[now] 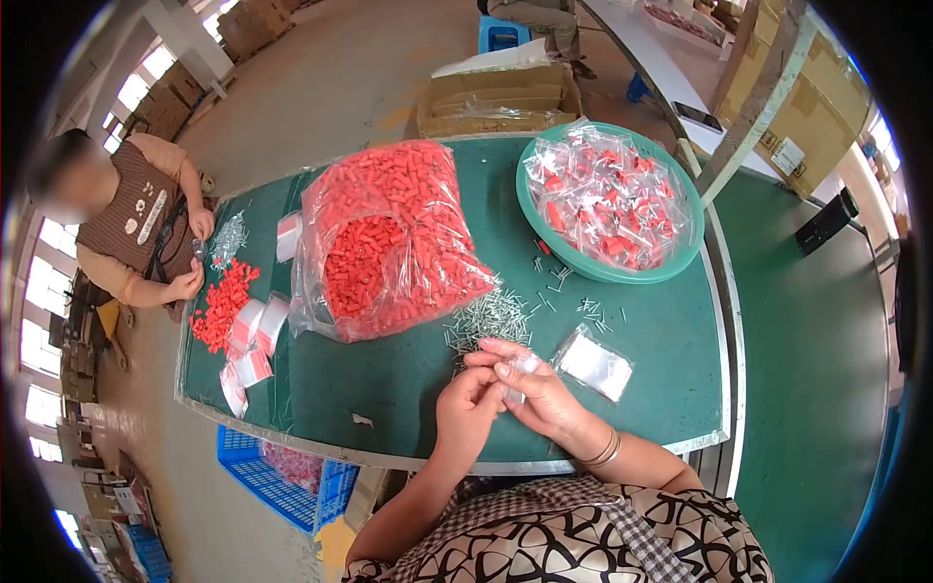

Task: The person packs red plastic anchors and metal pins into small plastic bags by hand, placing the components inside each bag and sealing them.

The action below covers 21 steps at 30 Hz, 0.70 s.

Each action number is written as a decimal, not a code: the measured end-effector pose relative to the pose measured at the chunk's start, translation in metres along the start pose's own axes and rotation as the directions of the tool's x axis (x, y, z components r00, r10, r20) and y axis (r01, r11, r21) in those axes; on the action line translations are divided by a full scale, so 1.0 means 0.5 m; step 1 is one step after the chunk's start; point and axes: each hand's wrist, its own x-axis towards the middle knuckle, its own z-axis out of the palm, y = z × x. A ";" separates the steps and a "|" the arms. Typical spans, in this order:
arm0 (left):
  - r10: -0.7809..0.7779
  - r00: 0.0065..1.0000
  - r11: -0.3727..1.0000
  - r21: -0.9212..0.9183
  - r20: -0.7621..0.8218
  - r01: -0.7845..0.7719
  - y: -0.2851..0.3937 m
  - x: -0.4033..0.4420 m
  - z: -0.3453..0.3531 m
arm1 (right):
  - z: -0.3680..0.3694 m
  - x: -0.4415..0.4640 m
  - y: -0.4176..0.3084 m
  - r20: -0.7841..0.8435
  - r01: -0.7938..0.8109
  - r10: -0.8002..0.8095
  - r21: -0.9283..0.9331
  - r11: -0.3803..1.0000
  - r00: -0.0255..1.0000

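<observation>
My left hand and my right hand meet at the table's front edge, fingers closed in a pinch. Between them is a small clear plastic bag, partly hidden by the fingers; its contents cannot be made out. Just beyond my fingertips lies a heap of metal screws. A stack of clear plastic bags rests to the right of my right hand. Behind the screws, a large clear sack full of red plastic plugs lies with its torn opening facing left.
A green basin holds filled bags of red pieces. Left, a co-worker handles something beside red plugs and screws. A blue crate stands below the table; a cardboard box stands behind. A metal post rises at right.
</observation>
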 end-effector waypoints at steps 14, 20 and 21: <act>-0.010 0.973 0.998 -0.070 -0.232 -0.006 0.029 0.000 -0.033 | -0.008 -0.002 0.010 -0.179 0.078 -0.097 -0.113 0.991 0.979; -0.004 0.978 0.996 -0.088 -0.207 -0.014 0.034 0.005 -0.054 | -0.019 -0.003 0.004 -0.225 0.079 -0.135 -0.243 0.967 0.965; 0.016 0.980 0.997 -0.067 -0.198 -0.030 0.037 0.005 -0.057 | -0.012 -0.003 0.000 -0.246 0.048 -0.126 -0.299 0.953 0.961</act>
